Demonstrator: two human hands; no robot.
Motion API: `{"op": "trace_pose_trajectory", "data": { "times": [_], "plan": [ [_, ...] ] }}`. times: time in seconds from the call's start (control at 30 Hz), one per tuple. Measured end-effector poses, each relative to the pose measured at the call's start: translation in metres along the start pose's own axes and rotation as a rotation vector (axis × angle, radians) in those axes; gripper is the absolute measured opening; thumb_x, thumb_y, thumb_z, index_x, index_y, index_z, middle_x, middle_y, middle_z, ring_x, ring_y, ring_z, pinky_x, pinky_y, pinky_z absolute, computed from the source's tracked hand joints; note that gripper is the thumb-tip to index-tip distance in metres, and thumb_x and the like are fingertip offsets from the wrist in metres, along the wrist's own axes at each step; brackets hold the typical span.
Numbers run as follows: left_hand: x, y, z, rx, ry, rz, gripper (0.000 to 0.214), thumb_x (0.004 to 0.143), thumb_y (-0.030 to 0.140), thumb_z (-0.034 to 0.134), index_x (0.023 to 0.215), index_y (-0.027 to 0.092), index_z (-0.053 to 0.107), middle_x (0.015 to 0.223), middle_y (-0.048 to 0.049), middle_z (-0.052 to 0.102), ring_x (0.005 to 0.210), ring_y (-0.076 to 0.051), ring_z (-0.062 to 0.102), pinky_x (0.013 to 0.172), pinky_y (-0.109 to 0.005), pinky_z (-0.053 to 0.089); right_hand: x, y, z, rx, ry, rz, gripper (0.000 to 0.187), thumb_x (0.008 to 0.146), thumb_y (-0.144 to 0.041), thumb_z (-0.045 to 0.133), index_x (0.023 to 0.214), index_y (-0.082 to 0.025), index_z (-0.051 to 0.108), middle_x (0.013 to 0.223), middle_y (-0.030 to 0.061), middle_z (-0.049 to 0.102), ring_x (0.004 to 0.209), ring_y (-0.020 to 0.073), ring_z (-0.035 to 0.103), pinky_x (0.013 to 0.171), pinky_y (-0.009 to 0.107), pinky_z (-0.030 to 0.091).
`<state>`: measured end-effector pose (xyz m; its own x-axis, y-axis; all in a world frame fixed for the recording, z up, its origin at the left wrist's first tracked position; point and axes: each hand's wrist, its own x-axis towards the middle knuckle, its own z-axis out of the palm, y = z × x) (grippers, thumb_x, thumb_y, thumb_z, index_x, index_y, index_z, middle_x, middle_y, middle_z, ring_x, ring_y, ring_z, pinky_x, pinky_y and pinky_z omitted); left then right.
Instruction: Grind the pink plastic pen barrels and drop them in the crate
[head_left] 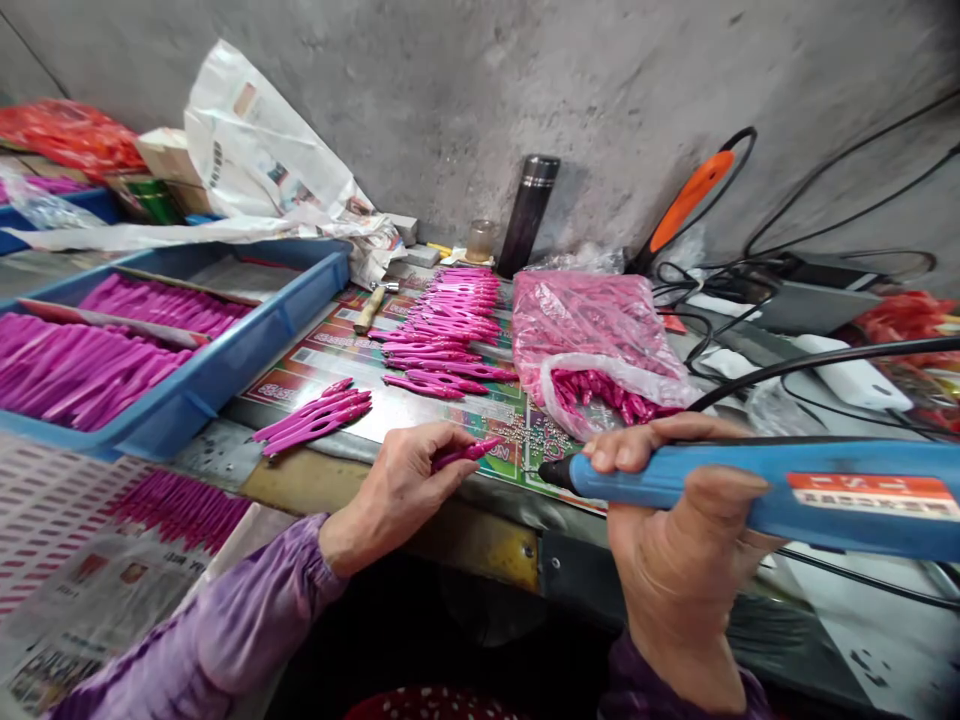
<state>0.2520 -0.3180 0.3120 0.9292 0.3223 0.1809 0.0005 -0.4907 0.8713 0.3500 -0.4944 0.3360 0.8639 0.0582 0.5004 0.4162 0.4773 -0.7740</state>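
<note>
Pink, blue and purple
The pieces are pink, the tool and tray blue, the sleeve purple with pale streaks, the mat green and red.

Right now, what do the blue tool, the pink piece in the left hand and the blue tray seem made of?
The blue tool looks like moulded plastic, smooth with a sheen. The pink piece seems glossy plastic, by its even bright colour, though a coating is possible. The blue tray looks like moulded plastic, with thick formed walls.

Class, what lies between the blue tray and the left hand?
In the head view, a bunch of pink pieces lies on the printed mat, between the blue tray and left hand.
</note>
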Motion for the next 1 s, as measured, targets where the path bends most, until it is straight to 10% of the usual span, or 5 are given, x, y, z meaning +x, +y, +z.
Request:
{"op": "trace_pose_trajectory", "data": {
  "times": [0.53, 1.0],
  "plan": [
    [-0.031, -0.008, 0.034, 0.537, 0.056, 0.636, 0.028, 0.105, 0.017, 0.046, 0.086, 0.017, 0.066, 0.076, -0.0024, 0.065, 0.065, -0.016, 0.059, 0.059, -0.028, 0.043, -0.004, -0.038, -0.002, -0.060, 0.008, 0.148, 0.059, 0.067, -0.081, 0.076, 0.077, -0.025, 0.060, 0.057, -0.0064, 0.052, 0.052, 0.0155, 0.049, 0.061, 0.037, 0.053],
    [-0.035, -0.013, 0.039, 0.546, 0.176, 0.762, 0.020, 0.104, 0.012, 0.047, 0.087, 0.019, 0.055, 0.073, -0.0010, 0.062, 0.063, -0.016, 0.055, 0.058, -0.028, 0.041, -0.007, -0.042, -0.001, -0.064, -0.073, 0.107, 0.062, 0.081, -0.088, 0.052, 0.080, -0.026, 0.059, 0.055, -0.0067, 0.050, 0.049, 0.0140, 0.047, 0.057, 0.034, 0.051]
  ]
}}
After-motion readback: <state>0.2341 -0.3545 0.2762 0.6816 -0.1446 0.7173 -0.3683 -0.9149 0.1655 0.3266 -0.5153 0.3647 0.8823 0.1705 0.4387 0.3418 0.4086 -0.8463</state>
